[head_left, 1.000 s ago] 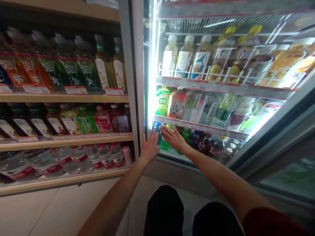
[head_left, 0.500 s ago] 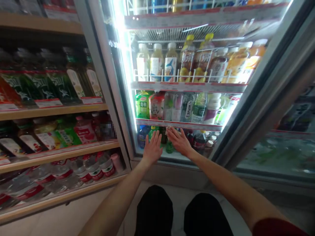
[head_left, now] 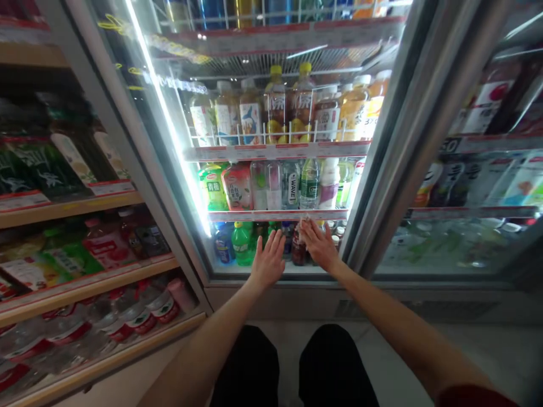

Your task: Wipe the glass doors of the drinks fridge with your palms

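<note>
Both my hands reach to the bottom shelf of a lit drinks fridge (head_left: 275, 215). My left hand (head_left: 268, 261) is open, fingers spread flat, in front of the bottles beside a green bottle (head_left: 241, 243). My right hand (head_left: 319, 244) is open too, fingers stretched toward a dark bottle (head_left: 298, 251) on the same shelf. Neither hand holds anything. The glass door (head_left: 139, 130) stands open at the left.
Wooden shelves (head_left: 68, 209) of bottled drinks run along the left, with water bottles (head_left: 139, 316) on the lowest one. A second fridge door (head_left: 462, 215) is at the right. The fridge frame post (head_left: 407, 141) stands between them. My knees (head_left: 297, 367) are below.
The view has swung so the fridge sits more central. Both hands have shifted rightward along the bottom shelf, staying open and flat.
</note>
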Available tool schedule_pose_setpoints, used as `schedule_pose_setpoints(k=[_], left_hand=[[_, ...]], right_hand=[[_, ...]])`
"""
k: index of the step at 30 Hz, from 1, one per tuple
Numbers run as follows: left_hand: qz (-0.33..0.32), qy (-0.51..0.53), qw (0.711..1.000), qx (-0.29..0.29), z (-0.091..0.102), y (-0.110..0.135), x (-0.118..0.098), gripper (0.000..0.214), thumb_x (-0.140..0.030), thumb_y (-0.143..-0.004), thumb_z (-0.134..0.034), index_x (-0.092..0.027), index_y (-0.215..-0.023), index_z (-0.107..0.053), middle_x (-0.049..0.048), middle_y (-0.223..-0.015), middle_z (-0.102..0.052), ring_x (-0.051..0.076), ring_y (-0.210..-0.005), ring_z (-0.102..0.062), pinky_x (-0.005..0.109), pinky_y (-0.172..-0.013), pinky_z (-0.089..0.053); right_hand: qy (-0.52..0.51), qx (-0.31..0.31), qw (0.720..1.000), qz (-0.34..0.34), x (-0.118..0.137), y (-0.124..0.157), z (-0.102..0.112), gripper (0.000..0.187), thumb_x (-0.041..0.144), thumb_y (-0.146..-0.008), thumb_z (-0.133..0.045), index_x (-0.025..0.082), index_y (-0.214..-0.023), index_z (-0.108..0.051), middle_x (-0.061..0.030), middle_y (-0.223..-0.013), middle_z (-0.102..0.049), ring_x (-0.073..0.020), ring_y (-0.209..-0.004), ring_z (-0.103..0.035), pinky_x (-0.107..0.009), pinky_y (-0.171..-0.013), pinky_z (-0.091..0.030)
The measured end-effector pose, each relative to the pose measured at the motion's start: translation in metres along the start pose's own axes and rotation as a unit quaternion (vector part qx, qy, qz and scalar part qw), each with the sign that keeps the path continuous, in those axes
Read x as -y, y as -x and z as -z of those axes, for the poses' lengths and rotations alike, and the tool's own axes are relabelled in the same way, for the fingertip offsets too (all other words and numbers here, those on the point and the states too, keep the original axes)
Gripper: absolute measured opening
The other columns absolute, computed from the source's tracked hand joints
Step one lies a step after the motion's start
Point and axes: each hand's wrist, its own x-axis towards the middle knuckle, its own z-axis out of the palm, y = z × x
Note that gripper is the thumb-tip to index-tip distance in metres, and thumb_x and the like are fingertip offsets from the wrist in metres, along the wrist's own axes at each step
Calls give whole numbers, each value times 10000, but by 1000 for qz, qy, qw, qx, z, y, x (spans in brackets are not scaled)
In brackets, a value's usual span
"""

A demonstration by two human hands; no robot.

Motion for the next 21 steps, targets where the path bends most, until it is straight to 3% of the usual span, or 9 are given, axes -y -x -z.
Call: schedule_pose_setpoints(k=[4,10,16,18,21], left_hand=[[-29,-3,1000,10,0,-9,-19,632,-341,-875,-469,-124,-1451,-322,130,-1535,-232,275,-1433,-206,554,-1146,-200],[-49,3,999,18,-2,-24,-40,657,-347,-877,-472,-116,-1463,-285,125,-1541,-208,272,-1437,-195,559,-1145,-203],[-77,4,997,-5,-5,-35,-51,654,-354,-873,-487,-124,-1456,-301,133,-1528,-260,272,-1431,-222,559,-1135,-221],[-85,-1,996,-17,-5,-41,-53,655,-354,-866,-498,-119,-1449,-315,139,-1525,-269,277,-1430,-227,559,-1131,-231],[-89,-4,995,-46,-1,-54,-54,657,-366,-863,-503,-111,-1443,-327,147,-1526,-267,281,-1428,-229,559,-1130,-234]], right_hand=[[26,4,999,31,-11,24,7,414,72,-891,-423,143,-1278,-552,-88,-1346,-555,-246,-1394,-309,-536,-1174,-33],[55,5,995,-83,-46,31,20,457,132,-897,-443,152,-1351,-491,-117,-1401,-496,-263,-1405,-286,-529,-1166,-35],[82,29,993,-80,-62,59,28,433,113,-889,-445,137,-1313,-528,-114,-1359,-540,-265,-1388,-318,-506,-1167,-90],[87,18,992,-95,-73,52,31,439,114,-891,-444,124,-1324,-516,-125,-1383,-513,-266,-1393,-308,-485,-1162,-145],[82,-24,987,-138,-96,16,37,451,134,-903,-435,124,-1350,-491,-146,-1408,-479,-266,-1400,-296,-477,-1138,-226]])
